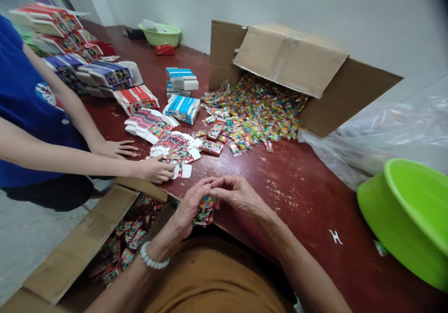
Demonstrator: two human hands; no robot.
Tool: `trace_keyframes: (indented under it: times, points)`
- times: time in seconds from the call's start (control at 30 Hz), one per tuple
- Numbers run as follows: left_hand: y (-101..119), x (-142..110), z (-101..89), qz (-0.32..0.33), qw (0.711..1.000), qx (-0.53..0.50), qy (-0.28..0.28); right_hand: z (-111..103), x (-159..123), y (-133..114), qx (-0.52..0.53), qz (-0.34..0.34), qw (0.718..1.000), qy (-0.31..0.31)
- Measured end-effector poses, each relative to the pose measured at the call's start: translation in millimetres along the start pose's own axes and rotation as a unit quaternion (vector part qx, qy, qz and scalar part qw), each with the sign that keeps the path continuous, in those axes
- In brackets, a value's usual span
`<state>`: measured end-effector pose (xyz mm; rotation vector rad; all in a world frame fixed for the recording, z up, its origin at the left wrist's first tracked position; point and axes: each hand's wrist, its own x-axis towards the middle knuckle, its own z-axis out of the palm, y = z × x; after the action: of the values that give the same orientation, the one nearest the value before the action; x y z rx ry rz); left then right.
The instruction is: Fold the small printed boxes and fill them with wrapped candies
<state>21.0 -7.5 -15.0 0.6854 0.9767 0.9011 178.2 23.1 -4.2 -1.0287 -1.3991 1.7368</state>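
Observation:
A small printed candy box, red and black with bright colours, is between my two hands at the table's front edge. My left hand, below a pale bead bracelet, wraps round its left side. My right hand closes over its top end, fingers and thumb pressed together there. Both hands partly cover the box. Beyond them lie several filled small boxes beside a heap of wrapped candies. Fanned flat cartons spread to the left of these.
A large carton lies tipped behind the candies. At right stand a green basin and clear plastic sheeting. Below left, an open carton holds many small boxes. A co-worker's hand touches the flat cartons. Banded carton stacks stand behind.

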Motion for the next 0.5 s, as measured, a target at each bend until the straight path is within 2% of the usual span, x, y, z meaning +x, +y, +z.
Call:
trace_keyframes:
  times: [0.13,0.27,0.33,0.5]
  points:
    - [3,-1,1.6,-0.041,0.996,-0.069,-0.034,5,0,1,-0.039,-0.051,0.998,0.016]
    - [1,1,0.6,-0.022,0.996,-0.076,-0.041,9,5,5,0.005,-0.024,1.0,0.02]
    - [-1,2,-0.7,-0.029,0.996,-0.075,-0.024,11,6,8,0.008,-0.021,0.999,0.026]
    - [3,1,-3.0,-0.074,0.989,-0.118,0.04,18,2,15,-0.046,-0.1,0.992,0.056]
